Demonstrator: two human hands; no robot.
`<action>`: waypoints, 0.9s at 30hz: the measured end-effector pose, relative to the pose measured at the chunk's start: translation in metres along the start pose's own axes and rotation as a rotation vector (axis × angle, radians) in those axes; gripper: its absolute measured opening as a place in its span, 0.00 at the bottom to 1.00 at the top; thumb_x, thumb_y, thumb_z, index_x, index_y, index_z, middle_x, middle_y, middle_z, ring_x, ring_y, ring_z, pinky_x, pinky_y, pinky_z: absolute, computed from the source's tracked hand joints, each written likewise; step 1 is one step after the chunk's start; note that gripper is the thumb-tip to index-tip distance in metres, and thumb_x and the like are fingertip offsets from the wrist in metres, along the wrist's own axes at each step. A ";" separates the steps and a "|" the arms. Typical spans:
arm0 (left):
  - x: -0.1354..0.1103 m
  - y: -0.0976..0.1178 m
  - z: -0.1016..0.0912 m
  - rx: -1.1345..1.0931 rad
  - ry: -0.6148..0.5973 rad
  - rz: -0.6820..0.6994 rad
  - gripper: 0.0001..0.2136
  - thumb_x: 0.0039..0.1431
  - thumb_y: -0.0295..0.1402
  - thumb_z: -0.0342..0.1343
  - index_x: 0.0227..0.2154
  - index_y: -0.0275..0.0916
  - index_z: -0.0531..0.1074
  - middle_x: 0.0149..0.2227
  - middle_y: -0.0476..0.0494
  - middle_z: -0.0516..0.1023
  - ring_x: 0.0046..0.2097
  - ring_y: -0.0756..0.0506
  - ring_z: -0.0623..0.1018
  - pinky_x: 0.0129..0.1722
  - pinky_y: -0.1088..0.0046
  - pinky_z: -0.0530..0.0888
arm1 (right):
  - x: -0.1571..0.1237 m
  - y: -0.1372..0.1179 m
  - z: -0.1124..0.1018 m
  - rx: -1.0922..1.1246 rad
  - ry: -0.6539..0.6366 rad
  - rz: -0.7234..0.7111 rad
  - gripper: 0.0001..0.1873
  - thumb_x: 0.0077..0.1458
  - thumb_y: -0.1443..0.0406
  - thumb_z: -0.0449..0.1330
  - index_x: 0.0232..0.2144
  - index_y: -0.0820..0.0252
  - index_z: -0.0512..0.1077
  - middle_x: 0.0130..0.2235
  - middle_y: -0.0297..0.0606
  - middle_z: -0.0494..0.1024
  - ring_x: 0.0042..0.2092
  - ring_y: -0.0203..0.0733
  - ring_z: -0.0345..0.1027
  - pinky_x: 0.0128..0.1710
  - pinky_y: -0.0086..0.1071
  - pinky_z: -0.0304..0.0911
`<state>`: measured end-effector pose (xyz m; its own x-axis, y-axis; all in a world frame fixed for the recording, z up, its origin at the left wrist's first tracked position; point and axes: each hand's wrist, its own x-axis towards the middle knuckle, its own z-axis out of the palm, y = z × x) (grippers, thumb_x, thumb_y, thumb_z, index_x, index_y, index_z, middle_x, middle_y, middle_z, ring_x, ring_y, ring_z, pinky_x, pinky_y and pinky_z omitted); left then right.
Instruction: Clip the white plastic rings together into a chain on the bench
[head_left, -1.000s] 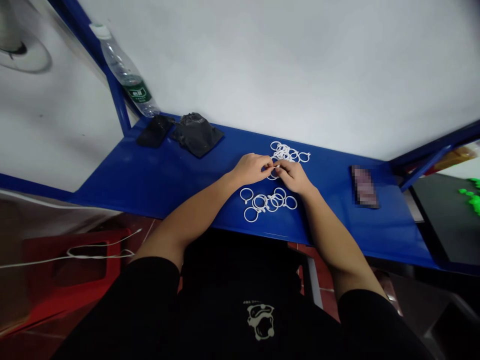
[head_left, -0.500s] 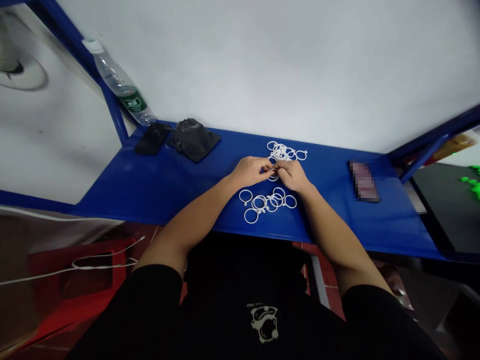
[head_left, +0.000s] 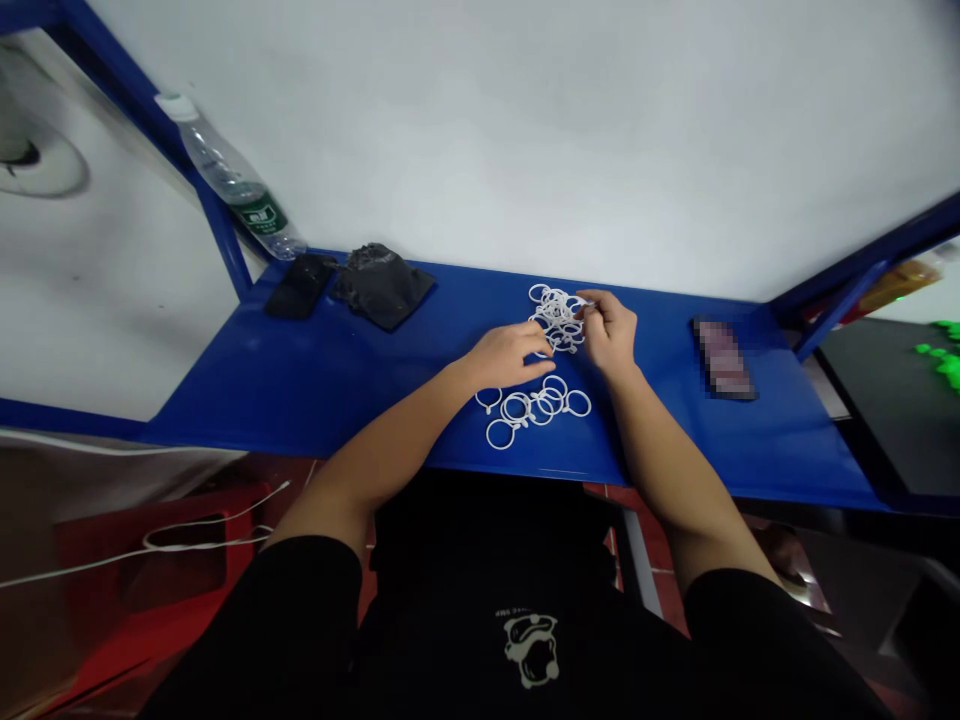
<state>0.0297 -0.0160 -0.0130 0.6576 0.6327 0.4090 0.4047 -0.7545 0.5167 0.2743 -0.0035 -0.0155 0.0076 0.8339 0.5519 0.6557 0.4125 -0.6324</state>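
A heap of white plastic curtain rings [head_left: 556, 312], each with a small eyelet, lies on the blue tabletop [head_left: 360, 380]. At the heap's right edge, my right hand [head_left: 611, 330] has its fingers curled in a pinch on a white curtain ring, mostly hidden by the fingers. My left hand [head_left: 514, 355] is at the near left side of the heap, thumb apart from the fingers, with nothing visible in it. Closer to my body is a looser group of white curtain rings [head_left: 541, 408], several overlapping one another; my left hand partly covers the leftmost one.
At the back left are a black pouch [head_left: 384, 287], a dark phone [head_left: 301, 286] and a leaning plastic bottle [head_left: 232, 185]. A blurred-out flat object [head_left: 724, 358] lies on the right. Blue frame bars edge both sides; a white wall stands behind. Below left is a red stool [head_left: 150, 600].
My hands were together in a pinch over the heap's near side. They have separated: the right moved up to the heap's right edge, the left opened and came slightly nearer to me.
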 end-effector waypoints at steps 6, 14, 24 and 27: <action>-0.002 0.005 0.010 0.012 -0.266 0.054 0.10 0.71 0.44 0.66 0.45 0.46 0.88 0.58 0.41 0.82 0.50 0.43 0.85 0.49 0.66 0.79 | 0.006 0.017 0.005 -0.160 0.005 -0.106 0.20 0.67 0.64 0.55 0.53 0.53 0.83 0.50 0.45 0.88 0.53 0.58 0.81 0.56 0.54 0.76; 0.002 -0.012 0.004 0.091 -0.228 -0.066 0.15 0.66 0.50 0.70 0.38 0.42 0.85 0.49 0.42 0.84 0.42 0.44 0.83 0.40 0.67 0.75 | 0.006 0.013 0.006 -0.180 0.030 -0.141 0.12 0.67 0.62 0.59 0.47 0.52 0.82 0.49 0.45 0.86 0.53 0.57 0.78 0.56 0.56 0.74; 0.001 -0.012 0.002 0.053 -0.206 -0.126 0.06 0.63 0.39 0.69 0.36 0.42 0.83 0.48 0.43 0.83 0.42 0.44 0.82 0.41 0.66 0.75 | 0.002 0.004 0.007 -0.072 -0.086 -0.170 0.12 0.69 0.61 0.59 0.42 0.53 0.83 0.41 0.43 0.86 0.40 0.50 0.78 0.43 0.45 0.74; 0.001 -0.011 0.001 0.059 -0.234 -0.154 0.06 0.66 0.38 0.66 0.36 0.42 0.83 0.50 0.43 0.82 0.42 0.44 0.81 0.42 0.65 0.76 | -0.001 0.003 0.009 -0.057 -0.120 -0.183 0.12 0.68 0.61 0.60 0.42 0.53 0.84 0.39 0.40 0.87 0.36 0.47 0.78 0.40 0.42 0.73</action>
<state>0.0269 -0.0069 -0.0191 0.7115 0.6885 0.1408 0.5428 -0.6656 0.5122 0.2700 0.0006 -0.0227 -0.2031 0.7862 0.5837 0.6793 0.5425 -0.4942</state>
